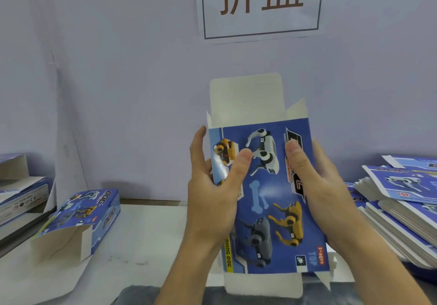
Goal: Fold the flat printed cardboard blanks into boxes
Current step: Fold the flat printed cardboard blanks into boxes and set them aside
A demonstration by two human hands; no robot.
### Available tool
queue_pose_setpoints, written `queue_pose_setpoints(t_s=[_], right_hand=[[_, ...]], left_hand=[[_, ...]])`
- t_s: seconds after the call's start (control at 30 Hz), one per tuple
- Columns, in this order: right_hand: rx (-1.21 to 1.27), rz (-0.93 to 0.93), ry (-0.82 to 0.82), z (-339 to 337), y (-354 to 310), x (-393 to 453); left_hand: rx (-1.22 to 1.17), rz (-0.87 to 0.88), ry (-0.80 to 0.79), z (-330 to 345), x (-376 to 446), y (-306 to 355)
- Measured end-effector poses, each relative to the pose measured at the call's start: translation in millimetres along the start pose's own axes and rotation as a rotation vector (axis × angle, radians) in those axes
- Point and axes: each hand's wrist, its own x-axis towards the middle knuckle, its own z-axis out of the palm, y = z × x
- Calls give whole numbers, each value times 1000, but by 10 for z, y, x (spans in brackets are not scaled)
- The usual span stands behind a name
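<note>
Cardboard printed in blue, a partly opened box blank (267,196), is held upright in mid-air in front of the person, above the near edge of the white table (151,233). Its printed face, covered with robot dogs in white, grey and yellow and a pale blue bone, is turned toward the camera. A plain white top flap (246,96) is raised at the far end, flanked by two small side flaps, and another white flap (262,285) hangs at the near end.

The blank is gripped along its left edge by the left hand (212,186): the thumb is pressed on the printed face and the fingers are curled round behind. The right edge is clasped by the right hand (316,181) in the same way, thumb on the front beside the black lettering, fingers hidden behind the card.

On the table to the left, a finished blue box (80,217) marked "DOG" is laid on its side with its end flap open. Further left, more boxes (21,186) are stacked at the frame's edge. To the right, a fanned stack of flat blanks (402,200) is piled on the table. On the lilac wall behind, a white sign (260,4) with two large brown characters is fixed.
</note>
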Motion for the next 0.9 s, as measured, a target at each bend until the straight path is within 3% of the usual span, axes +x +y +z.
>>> queue_pose_setpoints(t_s=[0.17, 0.3, 0.43, 0.63, 0.73, 0.9], right_hand=[[22, -30, 36, -33, 26, -1], [-39, -168, 54, 40, -19, -12], [-81, -190, 55, 162, -37, -37], [-12, -165, 41, 195, -44, -61], [-56, -97, -5, 182, -66, -81], [79, 4, -61, 158, -86, -17]], left_hand=[[55, 19, -141, -44, -23, 65], [53, 57, -173, -59, -19, 119], [64, 137, -124, -71, -2, 171], [206, 116, 64, -69, 23, 155], [139, 127, 77, -88, 46, 147], [-3, 10, 100, -109, 56, 134]])
